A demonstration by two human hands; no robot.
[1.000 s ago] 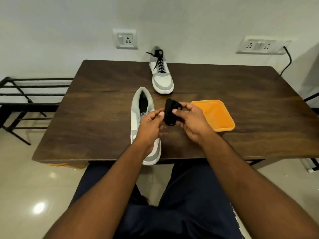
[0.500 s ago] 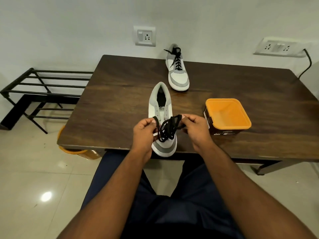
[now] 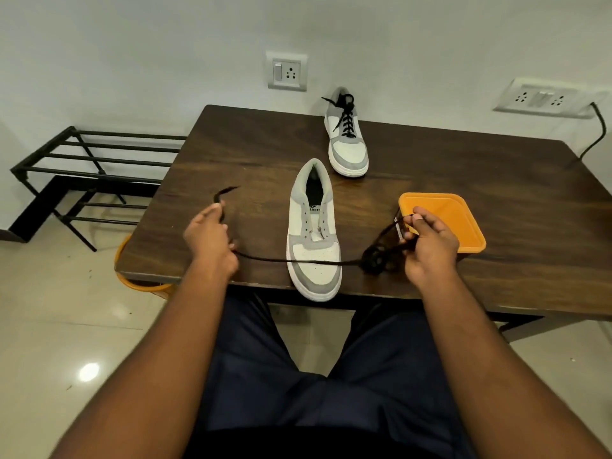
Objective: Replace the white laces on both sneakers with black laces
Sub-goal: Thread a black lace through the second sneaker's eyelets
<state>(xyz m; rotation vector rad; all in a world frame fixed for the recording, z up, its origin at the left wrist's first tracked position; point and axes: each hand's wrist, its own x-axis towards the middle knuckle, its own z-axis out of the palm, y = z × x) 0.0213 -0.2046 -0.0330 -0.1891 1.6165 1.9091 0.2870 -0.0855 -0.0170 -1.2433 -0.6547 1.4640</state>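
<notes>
- Black lace — one length, drawn out level between the two hands above the toe of the near sneaker; part of it hung bunched in loops just beside the right hand, so by my reading it was being uncoiled and straightened ahead of threading.
- Left hand — fingers curled round the lace near one end; the free tip stood up past the thumb, presumably kept short and loose for feeding into an eyelet.
- Right hand — thumb and fingertips pinched a strand of the lace; the unspent loops dangled below it, held off the table, probably to stop them knotting.
- Near sneaker — grey and white, no lace in its eyelets, tongue exposed; it lay on the table edge, toe toward the person, between the two hands, within easy reach for lacing.
- Far sneaker — same pattern, already threaded with black lace; it stood near the wall, well apart from the hands, judged finished and set out of the way.
- Orange container — open, just behind the right hand; contents could not be made out.
- Table — dark wood, bearing both sneakers and the container.
- Task standing, as judged — one sneaker done; the other stripped of white and awaiting black.
</notes>
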